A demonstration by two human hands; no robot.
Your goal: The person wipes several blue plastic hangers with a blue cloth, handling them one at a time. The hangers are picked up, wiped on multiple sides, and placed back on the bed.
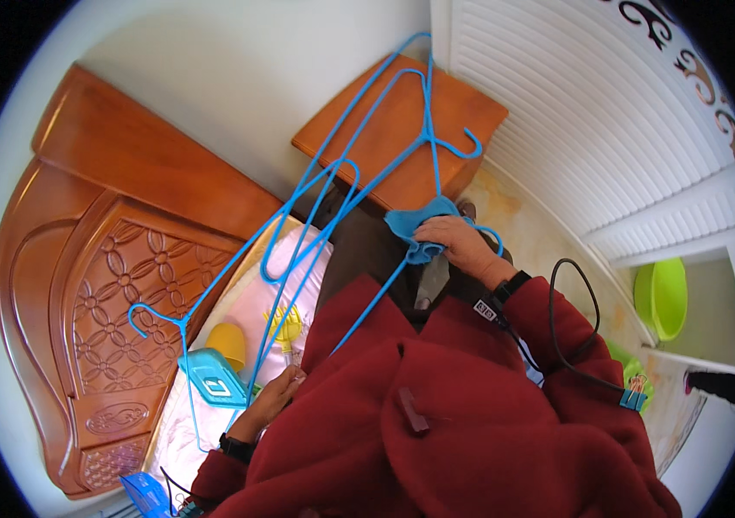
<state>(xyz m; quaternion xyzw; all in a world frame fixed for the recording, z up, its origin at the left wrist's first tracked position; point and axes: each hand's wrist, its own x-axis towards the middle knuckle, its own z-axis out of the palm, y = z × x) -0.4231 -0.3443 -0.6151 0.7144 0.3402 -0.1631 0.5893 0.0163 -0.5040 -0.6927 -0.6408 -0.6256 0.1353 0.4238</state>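
Observation:
My right hand (pixel 448 236) is closed around a blue cloth (pixel 422 217), which wraps a bar of a large blue wire hanger frame (pixel 377 178). The frame stretches across my lap from the wooden cabinet to the bed, with one hook (pixel 471 146) over the cabinet top and another hook (pixel 137 317) at the left. My left hand (pixel 275 392) is low beside my hip, its fingers curled and partly hidden by the red coat. Blue bars pass close to its wrist; whether it grips one cannot be seen.
A wooden cabinet (pixel 367 123) stands ahead. The bed (pixel 231 304) at left has a carved headboard (pixel 141 291). On it lie a teal plastic box (pixel 212 379), a yellow cup (pixel 226 343) and a yellow claw-headed tool (pixel 284 324). A green basin (pixel 662 298) sits right, near a person's leg (pixel 720 385).

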